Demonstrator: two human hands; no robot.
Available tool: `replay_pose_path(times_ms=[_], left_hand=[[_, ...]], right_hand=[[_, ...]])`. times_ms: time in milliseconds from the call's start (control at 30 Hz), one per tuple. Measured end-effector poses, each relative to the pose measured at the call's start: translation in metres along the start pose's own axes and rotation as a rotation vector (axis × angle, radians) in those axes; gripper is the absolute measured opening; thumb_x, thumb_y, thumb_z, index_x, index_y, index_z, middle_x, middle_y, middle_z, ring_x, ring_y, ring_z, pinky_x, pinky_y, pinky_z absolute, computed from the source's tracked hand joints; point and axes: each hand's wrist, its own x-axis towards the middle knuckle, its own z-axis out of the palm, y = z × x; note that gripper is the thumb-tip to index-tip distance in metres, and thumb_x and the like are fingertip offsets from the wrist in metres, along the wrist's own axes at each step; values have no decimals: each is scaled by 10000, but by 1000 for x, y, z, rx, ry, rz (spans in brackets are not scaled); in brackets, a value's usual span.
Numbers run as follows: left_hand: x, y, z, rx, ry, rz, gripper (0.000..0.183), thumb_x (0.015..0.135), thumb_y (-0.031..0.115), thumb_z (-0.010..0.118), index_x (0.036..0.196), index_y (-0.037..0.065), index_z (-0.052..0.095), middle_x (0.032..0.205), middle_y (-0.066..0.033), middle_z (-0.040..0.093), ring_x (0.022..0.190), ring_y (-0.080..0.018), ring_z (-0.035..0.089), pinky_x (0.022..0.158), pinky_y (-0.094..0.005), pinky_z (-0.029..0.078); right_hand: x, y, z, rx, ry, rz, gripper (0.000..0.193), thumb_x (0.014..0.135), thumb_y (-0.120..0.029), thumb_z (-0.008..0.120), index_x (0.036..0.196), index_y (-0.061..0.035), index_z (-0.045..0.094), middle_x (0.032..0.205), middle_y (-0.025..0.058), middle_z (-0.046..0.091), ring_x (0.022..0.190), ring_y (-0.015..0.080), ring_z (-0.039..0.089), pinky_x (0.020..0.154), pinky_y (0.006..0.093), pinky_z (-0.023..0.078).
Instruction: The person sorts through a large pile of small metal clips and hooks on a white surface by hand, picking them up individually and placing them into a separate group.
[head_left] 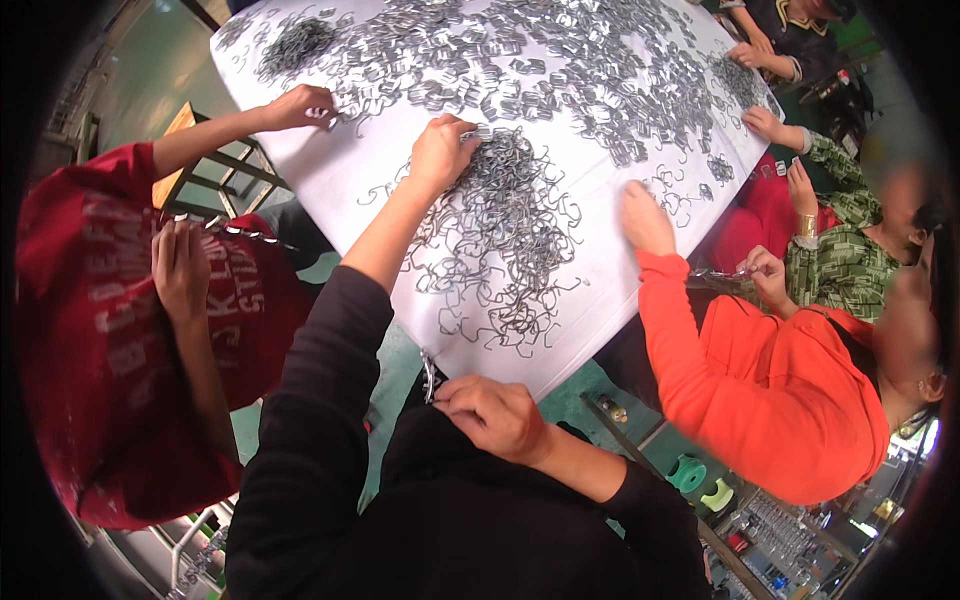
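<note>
My left hand (440,152) reaches across the white tabletop, its fingers pinched together on a small grey metal piece (481,132) at the upper edge of a heap of bent wire hooks (515,215). The heap spreads toward the near corner, with loose hooks scattered at its fringes. Close to my body, beyond the table's near corner, my right hand (495,415) is closed on a short shiny metal strip (430,378), which stands up from the fingertips. Its joints are too small to make out.
Many small metal clips (510,95) cover the far table (590,290), with a dark hook pile (300,42) at far left. A person in red (170,340) works at left. At right are people in orange (770,390) and green (840,240), their hands near the table edge.
</note>
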Motion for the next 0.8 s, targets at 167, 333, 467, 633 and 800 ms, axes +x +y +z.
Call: replay_pose_path(times_ms=[167, 333, 467, 633, 800], left_hand=[[27, -8, 29, 181, -194, 117, 215, 805, 237, 667, 922, 60, 699, 928, -118, 655, 877, -295, 618, 769, -370, 506], [19, -16, 18, 5, 71, 178, 163, 848, 195, 607, 885, 66, 700, 897, -137, 663, 810, -328, 612, 723, -389, 507], [-27, 37, -47, -620, 62, -392, 189, 858, 151, 634, 944, -12, 678, 814, -82, 677, 689, -126, 614, 662, -271, 494], [-158, 94, -130, -820, -23, -655, 203, 848, 48, 637, 1021, -57, 621, 847, -65, 664, 743, -86, 605, 669, -210, 482], [-239, 130, -167, -992, 7, -760, 160, 833, -17, 638, 988, -50, 618, 905, -62, 662, 816, -69, 600, 745, -197, 468]], right_hand=[[-3, 6, -5, -21, -26, -19, 171, 717, 50, 649, 795, -18, 513, 834, 93, 624, 704, 235, 639, 569, 307, 527], [-2, 11, -4, 0, -28, -51, 147, 742, 39, 628, 796, -17, 504, 817, 90, 615, 687, 232, 631, 549, 310, 521], [-3, 10, 0, -11, -22, -17, 157, 728, 43, 634, 794, -14, 503, 803, 85, 607, 696, 241, 632, 562, 317, 523], [-4, 9, 9, 18, 42, 58, 180, 712, 57, 638, 803, -24, 505, 798, 75, 608, 690, 243, 635, 574, 314, 520], [-4, 7, 18, 51, 118, 83, 200, 717, 84, 646, 803, -17, 496, 773, 84, 602, 660, 248, 634, 539, 310, 499]])
